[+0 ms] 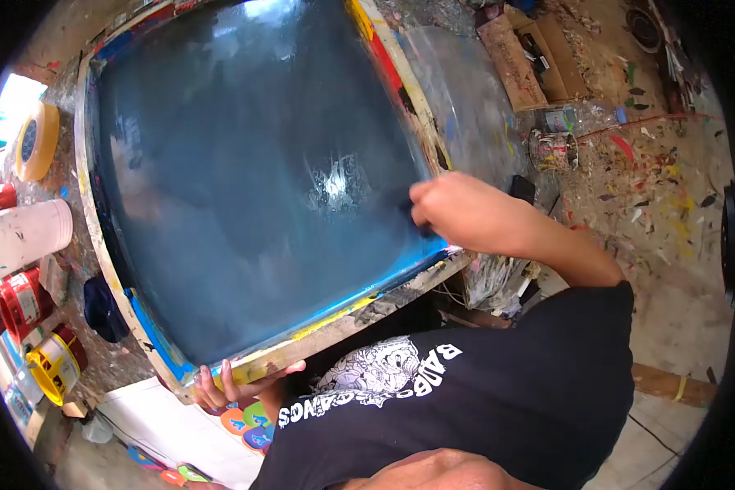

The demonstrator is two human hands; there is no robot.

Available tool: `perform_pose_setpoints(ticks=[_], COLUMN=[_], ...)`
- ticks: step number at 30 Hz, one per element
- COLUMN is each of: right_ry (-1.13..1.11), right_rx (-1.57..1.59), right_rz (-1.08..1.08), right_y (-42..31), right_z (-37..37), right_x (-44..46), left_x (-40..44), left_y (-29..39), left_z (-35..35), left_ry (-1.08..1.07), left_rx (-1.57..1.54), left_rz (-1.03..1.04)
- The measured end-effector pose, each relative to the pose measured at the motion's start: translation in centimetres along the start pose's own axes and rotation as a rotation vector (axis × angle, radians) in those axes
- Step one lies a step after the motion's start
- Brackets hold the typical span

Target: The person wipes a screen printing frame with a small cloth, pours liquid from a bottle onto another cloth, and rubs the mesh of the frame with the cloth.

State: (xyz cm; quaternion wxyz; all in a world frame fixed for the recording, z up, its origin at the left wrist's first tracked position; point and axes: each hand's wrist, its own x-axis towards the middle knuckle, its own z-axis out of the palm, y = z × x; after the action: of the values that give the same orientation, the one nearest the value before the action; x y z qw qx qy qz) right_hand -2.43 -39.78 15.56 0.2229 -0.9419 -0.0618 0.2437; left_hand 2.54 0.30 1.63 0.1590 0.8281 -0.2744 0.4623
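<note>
A large silk-screen frame [335, 325] with paint-stained wooden sides stretches out in front of me, tilted in the view. Its dark blue-grey mesh [245, 180] has a wet-looking shiny patch right of the middle. My left hand [224, 386] grips the near left corner of the frame, fingers over the wood. Near the right side of the mesh, my right hand [449, 208] is closed in a fist-like grip. Something dark shows beneath its fingers, too hidden to name.
Left of the frame are a roll of tape [38, 142], a whitish plastic tub [28, 237], a red container [23, 304], a yellow-labelled container [55, 363] and a dark cloth-like item [106, 309]. At right lie a cardboard box [510, 69], a plastic bottle [584, 119] and a stained can [554, 151].
</note>
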Motion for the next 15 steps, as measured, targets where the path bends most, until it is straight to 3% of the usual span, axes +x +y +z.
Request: perform_pose_setpoints(ticks=[2, 6, 9, 11, 13, 15], right_ry=[-0.292, -0.172, -0.15, -0.199, -0.242, -0.276], right_rx=[0.027, 0.237, 0.271, -0.007, 0.0, 0.065], right_rz=[-0.026, -0.246, -0.253, -0.129, 0.023, -0.031], right_y=[-1.0, -0.6, -1.0, -0.2, 0.0, 0.1], right_z=[-1.0, 0.8, 0.6, -1.1, -2.6, -2.2], right_x=[0.0, 1.2, 2.5, 2.3, 1.5, 1.4], left_x=[-0.2, -0.1, 0.3, 0.4, 0.5, 0.3], left_y=[0.2, 0.5, 0.8, 0.6, 0.4, 0.4], left_z=[0.1, 0.1, 0.4, 0.3, 0.5, 0.6], left_ry=[0.008, 0.02, 0.035, 0.036, 0.035, 0.036], left_rx=[-0.002, -0.012, -0.022, -0.02, -0.02, -0.022], left_rz=[-0.006, -0.016, -0.022, -0.021, -0.021, -0.017])
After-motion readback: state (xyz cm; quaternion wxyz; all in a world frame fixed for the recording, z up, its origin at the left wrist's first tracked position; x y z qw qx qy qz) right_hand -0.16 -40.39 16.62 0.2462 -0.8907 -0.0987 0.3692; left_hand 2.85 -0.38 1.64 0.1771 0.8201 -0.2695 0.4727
